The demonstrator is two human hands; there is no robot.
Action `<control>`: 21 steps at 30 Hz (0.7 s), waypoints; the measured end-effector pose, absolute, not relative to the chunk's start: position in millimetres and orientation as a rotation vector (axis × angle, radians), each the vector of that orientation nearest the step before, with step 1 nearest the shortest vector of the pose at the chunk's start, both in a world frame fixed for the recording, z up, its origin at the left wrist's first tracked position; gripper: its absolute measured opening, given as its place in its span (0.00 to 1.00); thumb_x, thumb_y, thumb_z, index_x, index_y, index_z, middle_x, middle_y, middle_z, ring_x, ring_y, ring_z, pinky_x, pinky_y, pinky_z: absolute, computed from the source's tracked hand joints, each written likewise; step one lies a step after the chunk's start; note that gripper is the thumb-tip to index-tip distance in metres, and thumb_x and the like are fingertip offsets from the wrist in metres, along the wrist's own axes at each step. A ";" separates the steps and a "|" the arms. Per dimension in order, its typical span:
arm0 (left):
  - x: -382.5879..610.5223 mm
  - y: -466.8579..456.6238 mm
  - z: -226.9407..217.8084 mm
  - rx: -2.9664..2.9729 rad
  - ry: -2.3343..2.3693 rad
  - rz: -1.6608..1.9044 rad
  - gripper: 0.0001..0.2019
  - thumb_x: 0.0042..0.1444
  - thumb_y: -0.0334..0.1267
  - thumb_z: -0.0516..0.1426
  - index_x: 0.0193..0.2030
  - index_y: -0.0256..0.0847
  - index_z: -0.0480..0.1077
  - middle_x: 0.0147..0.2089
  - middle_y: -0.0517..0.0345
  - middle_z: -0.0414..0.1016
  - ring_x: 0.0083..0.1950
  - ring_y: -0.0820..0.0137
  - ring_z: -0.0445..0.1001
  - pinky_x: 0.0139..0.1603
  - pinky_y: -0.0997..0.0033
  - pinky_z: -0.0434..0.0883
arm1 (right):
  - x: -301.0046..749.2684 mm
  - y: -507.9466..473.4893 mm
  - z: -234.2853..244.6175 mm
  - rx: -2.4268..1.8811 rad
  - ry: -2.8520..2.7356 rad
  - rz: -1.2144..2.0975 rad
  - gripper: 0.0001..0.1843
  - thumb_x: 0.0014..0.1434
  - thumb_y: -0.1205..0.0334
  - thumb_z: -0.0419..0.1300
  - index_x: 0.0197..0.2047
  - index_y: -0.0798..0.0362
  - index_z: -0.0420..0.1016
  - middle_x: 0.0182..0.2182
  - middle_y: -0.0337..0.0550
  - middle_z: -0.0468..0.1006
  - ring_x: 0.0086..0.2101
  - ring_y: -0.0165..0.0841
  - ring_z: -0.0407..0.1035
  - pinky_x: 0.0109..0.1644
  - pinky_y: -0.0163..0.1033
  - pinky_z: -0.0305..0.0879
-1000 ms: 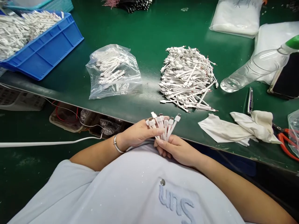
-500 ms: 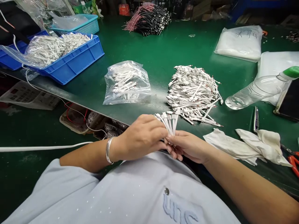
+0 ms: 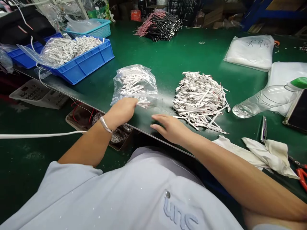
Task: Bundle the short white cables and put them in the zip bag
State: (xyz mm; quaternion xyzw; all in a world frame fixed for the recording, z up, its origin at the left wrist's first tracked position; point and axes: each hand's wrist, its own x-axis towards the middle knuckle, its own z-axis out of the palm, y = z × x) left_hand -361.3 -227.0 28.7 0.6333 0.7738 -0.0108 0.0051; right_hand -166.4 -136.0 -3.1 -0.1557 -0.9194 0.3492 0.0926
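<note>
My left hand (image 3: 123, 110), with a silver bangle at the wrist, is closed around a small bundle of short white cables (image 3: 144, 103). The bundle's ends stick out to the right, at the near edge of a clear plastic bag (image 3: 151, 83) with more white cables inside. Whether the bundle is in the bag's mouth or on top of it, I cannot tell. My right hand (image 3: 171, 128) hovers by the table's front edge, thumb and fingers apart, holding nothing. Just beyond it is a heap of short white cables (image 3: 200, 100) with flat connectors.
At the left, a blue bin (image 3: 88, 62) holds bagged white cables, before a light-blue basket (image 3: 103, 30). Black and pink cables (image 3: 159, 25) lie at the back. On the right are a water bottle (image 3: 263, 99), white gloves (image 3: 275, 156), red-handled pliers (image 3: 301, 177) and a plastic packet (image 3: 250, 52).
My hands, together on the fanned cables before, have parted. The left has carried the bundle forward and left to the bag; the right has let go and moved slightly up and left.
</note>
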 end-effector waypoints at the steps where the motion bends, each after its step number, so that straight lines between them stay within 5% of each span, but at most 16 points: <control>1: -368.7 -223.6 27.1 1.945 2.469 -0.039 0.13 0.59 0.29 0.45 0.37 0.37 0.71 0.38 0.47 0.76 0.39 0.62 0.72 0.36 0.68 0.63 | -179.3 -134.5 -7.9 -0.334 -2.782 0.807 0.19 0.63 0.62 0.54 0.54 0.61 0.74 0.57 0.57 0.72 0.60 0.45 0.63 0.65 0.50 0.57; 6: -387.0 -202.5 7.3 1.907 2.482 -0.001 0.14 0.60 0.32 0.45 0.42 0.37 0.71 0.42 0.46 0.77 0.42 0.64 0.73 0.40 0.70 0.64 | -238.0 -127.9 -23.3 -0.288 -2.973 0.350 0.30 0.66 0.58 0.51 0.63 0.73 0.61 0.63 0.67 0.62 0.66 0.50 0.50 0.70 0.53 0.44; 10: -397.4 -184.7 -1.4 1.946 2.500 0.014 0.15 0.59 0.30 0.45 0.44 0.37 0.71 0.46 0.45 0.77 0.47 0.64 0.72 0.46 0.70 0.64 | -252.4 -123.2 -27.1 -0.490 -3.043 0.411 0.36 0.68 0.50 0.46 0.68 0.70 0.52 0.68 0.63 0.51 0.68 0.48 0.43 0.70 0.54 0.39; 17: -432.7 -136.9 1.8 1.912 2.561 -0.014 0.15 0.57 0.30 0.49 0.45 0.30 0.73 0.49 0.36 0.75 0.53 0.56 0.69 0.54 0.59 0.59 | -249.1 -123.6 -28.3 -0.531 -3.024 0.437 0.35 0.68 0.48 0.45 0.69 0.66 0.52 0.69 0.56 0.50 0.68 0.45 0.43 0.70 0.53 0.39; 21: -442.5 -131.1 7.0 1.926 2.448 0.054 0.16 0.54 0.37 0.57 0.47 0.31 0.72 0.40 0.49 0.78 0.43 0.65 0.69 0.46 0.69 0.61 | -249.7 -125.1 -31.2 -0.557 -3.008 0.391 0.35 0.68 0.48 0.44 0.69 0.66 0.53 0.69 0.56 0.51 0.68 0.45 0.44 0.70 0.53 0.40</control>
